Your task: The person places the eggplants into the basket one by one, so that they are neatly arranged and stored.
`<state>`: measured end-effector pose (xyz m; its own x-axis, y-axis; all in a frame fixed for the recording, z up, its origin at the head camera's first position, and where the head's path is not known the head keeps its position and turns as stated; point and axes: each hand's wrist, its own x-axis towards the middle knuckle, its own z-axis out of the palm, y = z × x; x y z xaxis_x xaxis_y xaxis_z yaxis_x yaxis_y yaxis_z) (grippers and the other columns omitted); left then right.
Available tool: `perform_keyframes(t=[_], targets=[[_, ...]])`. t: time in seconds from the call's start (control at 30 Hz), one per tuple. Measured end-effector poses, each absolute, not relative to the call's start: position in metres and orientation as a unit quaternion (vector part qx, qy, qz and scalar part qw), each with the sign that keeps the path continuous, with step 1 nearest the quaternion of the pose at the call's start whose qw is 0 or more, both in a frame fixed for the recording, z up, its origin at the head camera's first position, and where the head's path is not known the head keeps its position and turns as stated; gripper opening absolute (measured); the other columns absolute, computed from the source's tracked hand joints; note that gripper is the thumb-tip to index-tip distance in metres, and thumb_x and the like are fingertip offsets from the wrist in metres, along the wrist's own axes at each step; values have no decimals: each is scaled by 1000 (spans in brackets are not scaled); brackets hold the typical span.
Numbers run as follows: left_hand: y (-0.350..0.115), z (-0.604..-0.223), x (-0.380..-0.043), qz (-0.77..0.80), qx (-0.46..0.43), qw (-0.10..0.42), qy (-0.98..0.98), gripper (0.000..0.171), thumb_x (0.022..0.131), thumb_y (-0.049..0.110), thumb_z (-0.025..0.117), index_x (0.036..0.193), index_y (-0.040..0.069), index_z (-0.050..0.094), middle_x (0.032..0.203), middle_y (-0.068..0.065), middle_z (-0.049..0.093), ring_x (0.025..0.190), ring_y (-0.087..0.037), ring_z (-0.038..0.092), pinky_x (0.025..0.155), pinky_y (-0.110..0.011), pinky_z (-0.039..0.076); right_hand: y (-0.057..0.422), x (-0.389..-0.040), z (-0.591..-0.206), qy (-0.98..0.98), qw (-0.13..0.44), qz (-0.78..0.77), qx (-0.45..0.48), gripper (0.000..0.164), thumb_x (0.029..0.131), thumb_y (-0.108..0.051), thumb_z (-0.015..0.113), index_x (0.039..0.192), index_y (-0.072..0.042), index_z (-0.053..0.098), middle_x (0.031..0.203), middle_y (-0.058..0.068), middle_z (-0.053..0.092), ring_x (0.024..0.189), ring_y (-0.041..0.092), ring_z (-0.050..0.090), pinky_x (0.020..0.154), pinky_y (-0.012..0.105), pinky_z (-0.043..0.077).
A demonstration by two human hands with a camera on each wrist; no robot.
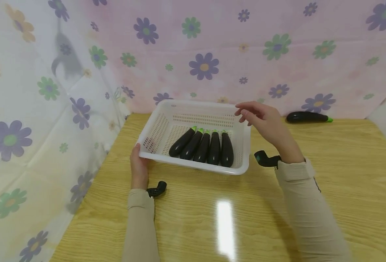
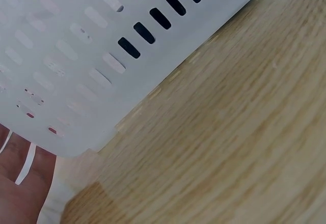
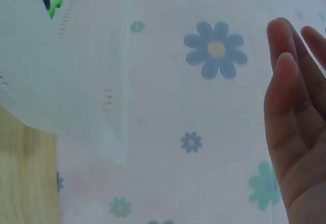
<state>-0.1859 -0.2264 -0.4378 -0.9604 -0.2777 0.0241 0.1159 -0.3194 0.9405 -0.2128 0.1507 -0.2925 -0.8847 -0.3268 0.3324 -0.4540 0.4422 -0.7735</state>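
A white perforated plastic basket [image 1: 246, 149] is held tilted above the table, its inside facing the head camera. Several dark eggplants [image 1: 214, 147] with green stem ends lie side by side in it. My left hand [image 1: 139, 169] grips the basket's near left corner, thumb at the rim; in the left wrist view its fingers [image 2: 25, 168] show beneath the basket's wall [image 2: 66, 81]. Beside the far right corner is my right hand [image 1: 261, 120], its fingers loosely bent around nothing. The right wrist view has that hand [image 3: 300, 127] apart from the basket [image 3: 91, 81].
Another eggplant [image 1: 305, 116] lies at the back right of the wooden table [image 1: 186, 218], close to the flowered cloth [image 1: 167, 43] behind it. More flowered cloth [image 1: 49, 138] hangs along the left side. Each wrist carries a small black camera.
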Motion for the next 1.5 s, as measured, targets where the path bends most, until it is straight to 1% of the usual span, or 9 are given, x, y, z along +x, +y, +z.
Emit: perform_keyframes(t=[0.13, 0.4, 0.63, 0.87, 1.07, 1.2, 1.3, 1.4, 1.5], targets=[[-226, -436, -184, -816, 78, 121, -560, 44, 94, 37, 35, 128, 12, 48, 130, -5, 45, 119, -16, 41, 100, -33, 28, 161, -208, -289, -835, 87, 503, 206, 29, 93, -20, 48, 119, -13, 56, 101, 7, 61, 83, 17, 57, 66, 23, 46], [-228, -433, -180, -814, 85, 118, -562, 44, 94, 37, 35, 128, 12, 47, 130, -4, 45, 120, -15, 40, 102, -31, 25, 196, -217, -314, -845, 90, 504, 154, 32, 92, -28, 47, 122, -21, 54, 106, 4, 60, 86, 18, 55, 67, 21, 45], [-237, -430, -177, -807, 84, 127, -571, 47, 93, 41, 34, 129, 13, 46, 131, -4, 45, 119, -16, 40, 101, -33, 26, 206, -230, -338, -899, 82, 419, 98, 39, 91, -44, 41, 126, -28, 49, 108, -2, 58, 82, 8, 54, 67, 24, 45], [-240, -428, -173, -811, 98, 126, -563, 47, 94, 37, 33, 130, 11, 44, 130, -6, 44, 119, -15, 40, 100, -32, 26, 224, -247, -367, -890, 72, 444, 70, 43, 92, -41, 40, 130, -21, 46, 116, 7, 54, 83, 9, 56, 64, 21, 46], [-247, -425, -174, -811, 92, 143, -560, 47, 94, 37, 33, 129, 9, 44, 130, -6, 44, 118, -16, 39, 100, -32, 26, 235, -263, -388, -818, 34, 574, 34, 48, 91, -36, 45, 136, -20, 36, 124, 9, 44, 96, 15, 55, 68, 20, 48], [-249, -424, -174, -814, 94, 145, -555, 46, 94, 36, 33, 130, 9, 43, 131, -6, 43, 119, -16, 38, 101, -31, 24, 247, -266, -401, -741, -18, 671, 18, 56, 91, -33, 48, 140, -16, 27, 129, 10, 36, 109, 24, 48, 79, 23, 47], [-249, -424, -175, -813, 100, 143, -556, 47, 93, 36, 33, 130, 9, 43, 132, -5, 42, 120, -14, 37, 102, -30, 23, 256, -266, -409, -683, -56, 729, 6, 63, 91, -28, 49, 143, -17, 15, 137, 14, 26, 119, 28, 37, 93, 31, 39], [-249, -424, -175, -808, 105, 146, -561, 47, 93, 36, 33, 131, 9, 42, 132, -5, 42, 120, -14, 37, 102, -28, 23, 263, -265, -414, -644, -76, 761, -10, 68, 93, -22, 47, 144, -21, 2, 142, 18, 10, 125, 28, 26, 100, 39, 29], [-249, -424, -176, -804, 105, 152, -565, 48, 93, 37, 33, 130, 8, 43, 131, -6, 43, 120, -15, 37, 102, -28, 22, 270, -268, -418, -628, -78, 774, -7, 70, 94, -18, 45, 143, -26, -4, 146, 12, -8, 131, 26, 13, 103, 43, 23]])
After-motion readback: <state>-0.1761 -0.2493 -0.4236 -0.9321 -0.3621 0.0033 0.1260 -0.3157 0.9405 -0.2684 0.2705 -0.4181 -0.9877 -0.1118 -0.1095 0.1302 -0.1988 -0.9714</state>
